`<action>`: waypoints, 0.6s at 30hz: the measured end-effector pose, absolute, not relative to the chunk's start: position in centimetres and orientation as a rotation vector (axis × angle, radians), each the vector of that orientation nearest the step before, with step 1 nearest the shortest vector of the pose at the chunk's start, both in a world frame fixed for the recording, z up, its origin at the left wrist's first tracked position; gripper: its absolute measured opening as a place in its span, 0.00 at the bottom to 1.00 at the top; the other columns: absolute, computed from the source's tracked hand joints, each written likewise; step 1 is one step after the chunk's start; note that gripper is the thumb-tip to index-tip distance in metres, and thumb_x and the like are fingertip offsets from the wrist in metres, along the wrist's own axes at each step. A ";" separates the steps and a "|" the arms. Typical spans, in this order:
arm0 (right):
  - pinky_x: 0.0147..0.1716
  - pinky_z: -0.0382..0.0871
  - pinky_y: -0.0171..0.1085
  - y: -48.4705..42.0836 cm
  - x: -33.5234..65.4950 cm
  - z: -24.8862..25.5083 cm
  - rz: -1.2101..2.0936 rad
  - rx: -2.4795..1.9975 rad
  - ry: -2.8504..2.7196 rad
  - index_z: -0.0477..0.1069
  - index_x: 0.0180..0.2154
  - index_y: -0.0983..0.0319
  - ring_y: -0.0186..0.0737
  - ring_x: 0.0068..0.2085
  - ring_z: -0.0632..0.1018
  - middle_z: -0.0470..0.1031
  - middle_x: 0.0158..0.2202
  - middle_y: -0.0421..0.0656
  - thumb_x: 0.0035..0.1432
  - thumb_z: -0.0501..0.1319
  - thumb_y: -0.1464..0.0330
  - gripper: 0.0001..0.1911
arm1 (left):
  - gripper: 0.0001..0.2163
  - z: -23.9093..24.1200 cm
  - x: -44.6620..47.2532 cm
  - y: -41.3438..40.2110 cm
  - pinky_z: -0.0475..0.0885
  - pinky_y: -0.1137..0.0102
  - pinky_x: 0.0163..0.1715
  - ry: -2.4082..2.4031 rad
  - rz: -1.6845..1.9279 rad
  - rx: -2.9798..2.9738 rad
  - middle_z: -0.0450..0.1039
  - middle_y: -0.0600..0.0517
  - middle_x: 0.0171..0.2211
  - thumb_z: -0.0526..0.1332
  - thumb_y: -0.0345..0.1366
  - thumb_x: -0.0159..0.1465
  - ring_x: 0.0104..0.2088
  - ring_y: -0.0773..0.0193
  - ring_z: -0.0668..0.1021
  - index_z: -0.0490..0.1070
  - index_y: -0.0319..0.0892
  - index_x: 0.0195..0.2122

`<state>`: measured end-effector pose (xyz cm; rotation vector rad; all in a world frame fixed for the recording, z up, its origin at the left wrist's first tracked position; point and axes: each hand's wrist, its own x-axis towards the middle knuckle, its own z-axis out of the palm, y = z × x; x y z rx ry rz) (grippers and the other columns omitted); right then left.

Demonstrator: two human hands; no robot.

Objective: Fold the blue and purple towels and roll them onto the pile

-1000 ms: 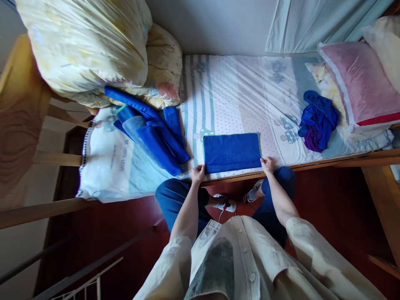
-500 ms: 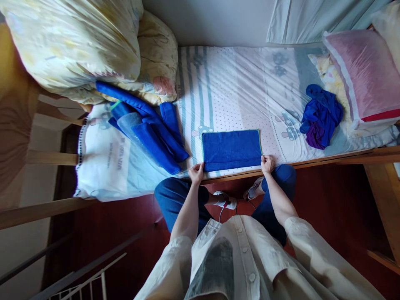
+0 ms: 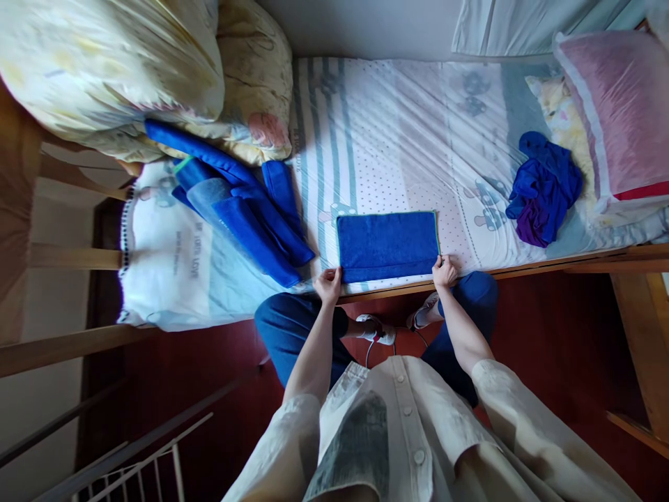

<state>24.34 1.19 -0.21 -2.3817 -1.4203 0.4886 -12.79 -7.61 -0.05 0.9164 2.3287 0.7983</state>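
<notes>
Left hand (image 3: 328,284) is on the towel's (image 3: 387,245) near-left corner, fingers curled down and pinching the fabric, as far as I can make out. The towel is blue terry, a flat rectangle with a thin green trim showing on the far and right edges. Its long side runs parallel to the rail (image 3: 548,267), and it lies on the sheet (image 3: 397,132) right at the near edge of the mattress. Right hand (image 3: 444,270) is on the near-right corner, fingers closed narrow on the edge. Both forearms are bare, with cream sleeves bunched at the elbows.

Around it, left to right:
- The floor (image 3: 182,362) is dark red and glossy, below the bed.
- The duvet (image 3: 104,63) is pale yellow, puffy and rumpled, heaped at the far left end of the bed.
- A stack (image 3: 251,216) of folded blue cloths, long narrow slabs, is fanned diagonally just left of the towel. Its far end is tucked under the duvet. I can't tell whether it touches the towel.
- The sheet is white cotton with blue-grey stripes, dots and cartoon prints, creased lengthwise.
- The rail is a straight strip of light wood along the near side.
- A bundle (image 3: 543,188) of crumpled cloth, blue with purple underneath, lies well right of the towel.
- The pillow (image 3: 621,111) is pink with a white border and a red edge, just right of the bundle.
</notes>
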 end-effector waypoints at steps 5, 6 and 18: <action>0.50 0.73 0.49 1.8 26.3 1.4 0.527 -2.257 -1.536 0.76 0.52 0.64 0.60 0.50 0.80 0.81 0.48 0.59 0.70 0.58 0.56 0.20 | 0.11 1.3 -14.1 -7.5 0.76 0.64 0.48 2.281 0.680 1.206 0.82 0.47 0.38 0.65 0.44 0.68 0.45 0.51 0.83 0.77 0.44 0.45; 0.52 0.73 0.50 1.8 26.8 1.8 0.506 -2.184 -1.577 0.75 0.54 0.63 0.60 0.53 0.79 0.79 0.52 0.59 0.71 0.58 0.56 0.21 | 0.12 1.6 -14.3 -7.6 0.75 0.63 0.52 2.233 0.682 1.320 0.82 0.45 0.43 0.65 0.43 0.68 0.50 0.49 0.82 0.77 0.44 0.48; 0.69 0.68 0.54 0.6 28.5 5.9 0.795 -1.343 -2.610 0.76 0.64 0.61 0.52 0.68 0.75 0.75 0.67 0.49 0.68 0.57 0.73 0.26 | 0.26 0.9 -13.6 -9.0 0.64 0.51 0.73 1.661 0.328 1.985 0.71 0.37 0.67 0.55 0.31 0.67 0.69 0.46 0.72 0.73 0.38 0.66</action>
